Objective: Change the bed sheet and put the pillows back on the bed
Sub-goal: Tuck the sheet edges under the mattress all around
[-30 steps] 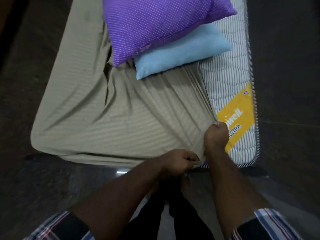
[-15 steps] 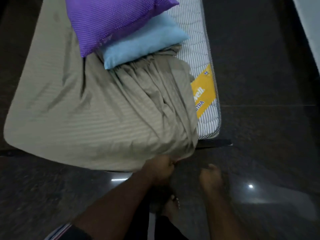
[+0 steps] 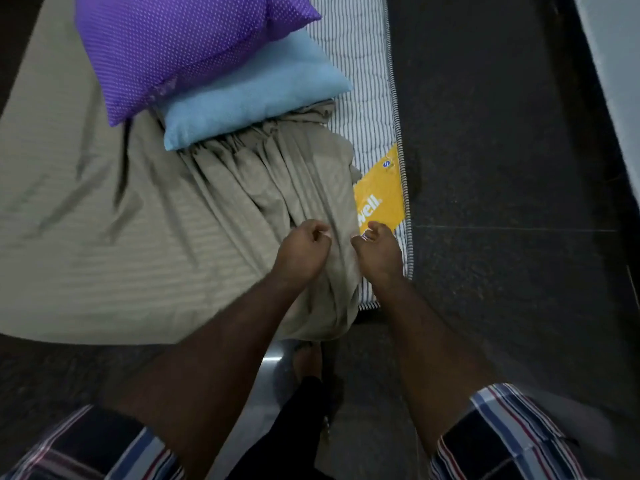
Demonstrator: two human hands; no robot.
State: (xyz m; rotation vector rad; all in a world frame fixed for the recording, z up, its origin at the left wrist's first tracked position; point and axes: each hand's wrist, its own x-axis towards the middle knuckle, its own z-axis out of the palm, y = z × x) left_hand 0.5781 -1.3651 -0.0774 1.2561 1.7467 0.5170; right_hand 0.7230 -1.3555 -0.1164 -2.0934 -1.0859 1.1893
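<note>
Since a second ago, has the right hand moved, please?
Yes. The right hand dropped off the mattress's near end, then came back up beside the yellow label.

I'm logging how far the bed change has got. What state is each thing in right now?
Sheet: pulled off the near right corner, bunched.
Mattress: right strip bare.
Purple pillow: on the blue pillow.
Blue pillow: on the bed.
Left hand: fingers curled, at the bunched sheet.
Right hand: fingers curled, at the sheet's edge.

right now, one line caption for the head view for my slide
Both hands, left and right, gather the bunched beige sheet off the striped mattress corner.
</note>
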